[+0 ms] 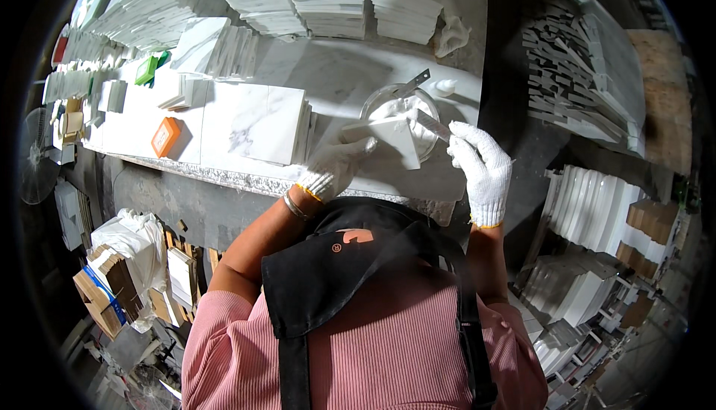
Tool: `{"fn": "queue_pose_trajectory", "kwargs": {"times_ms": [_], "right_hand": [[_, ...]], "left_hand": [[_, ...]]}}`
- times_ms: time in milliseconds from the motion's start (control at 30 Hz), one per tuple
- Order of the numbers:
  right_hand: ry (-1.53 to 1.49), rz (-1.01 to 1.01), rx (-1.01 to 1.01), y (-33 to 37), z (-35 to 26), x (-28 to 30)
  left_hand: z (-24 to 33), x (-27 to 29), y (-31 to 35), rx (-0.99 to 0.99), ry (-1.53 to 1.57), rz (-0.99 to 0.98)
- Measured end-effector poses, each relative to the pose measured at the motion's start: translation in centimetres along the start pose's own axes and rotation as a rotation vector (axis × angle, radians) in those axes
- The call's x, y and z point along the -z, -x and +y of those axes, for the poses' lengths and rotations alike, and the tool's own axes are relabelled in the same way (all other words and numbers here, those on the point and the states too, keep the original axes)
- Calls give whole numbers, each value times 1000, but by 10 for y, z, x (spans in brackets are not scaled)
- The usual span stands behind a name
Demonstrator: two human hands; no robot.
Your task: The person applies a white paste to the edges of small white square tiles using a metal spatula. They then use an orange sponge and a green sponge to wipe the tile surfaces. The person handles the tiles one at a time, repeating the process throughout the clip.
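My left hand (pixel 333 168), in a white knit glove, grips the near left edge of a square white tile (pixel 393 142). The tile is held tilted over the near side of a round bowl (pixel 367 106) with white paste (pixel 406 106) in it. A flat metal strip with a hole near its end (pixel 415 82) leans on the bowl's far rim. My right hand (pixel 485 171), gloved the same way, pinches a small flat scraper (pixel 432 124) between thumb and fingers. The scraper's far end, with white paste on it, is beside the tile's upper right corner.
Marble-look tiles (pixel 272 123) are stacked left of my left hand. An orange block (pixel 165 137) and a green block (pixel 147 71) sit farther left. Tall tile stacks (pixel 321 0) line the far side. A white nozzle-shaped piece (pixel 445 87) stands right of the bowl. Cut strips (pixel 570 60) lie stacked at right.
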State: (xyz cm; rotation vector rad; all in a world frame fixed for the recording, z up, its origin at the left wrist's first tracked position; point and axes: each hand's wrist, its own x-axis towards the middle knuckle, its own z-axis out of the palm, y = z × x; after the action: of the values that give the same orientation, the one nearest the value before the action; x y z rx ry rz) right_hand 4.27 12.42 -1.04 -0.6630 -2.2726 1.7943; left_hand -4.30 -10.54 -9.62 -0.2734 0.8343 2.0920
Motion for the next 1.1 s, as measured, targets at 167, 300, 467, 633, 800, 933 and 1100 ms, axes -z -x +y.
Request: {"fn": "queue_pose_trajectory", "kwargs": {"times_ms": [167, 300, 467, 633, 800, 933, 1100], "right_hand": [[19, 1, 8, 1, -6, -2], [69, 4, 70, 0, -1, 0], [152, 26, 136, -5, 8, 1], [221, 20, 151, -12, 27, 8], [682, -26, 251, -24, 55, 3], [666, -118, 85, -32, 56, 6], [595, 125, 183, -75, 70, 20]], "left_hand": [[5, -7, 2, 19, 22, -61], [6, -8, 3, 0, -5, -89], [4, -5, 2, 15, 6, -12], [-1, -2, 0, 32, 7, 106], [-1, -5, 2, 32, -59, 79], [4, -9, 4, 78, -39, 39], [3, -9, 5, 46, -63, 16]]}}
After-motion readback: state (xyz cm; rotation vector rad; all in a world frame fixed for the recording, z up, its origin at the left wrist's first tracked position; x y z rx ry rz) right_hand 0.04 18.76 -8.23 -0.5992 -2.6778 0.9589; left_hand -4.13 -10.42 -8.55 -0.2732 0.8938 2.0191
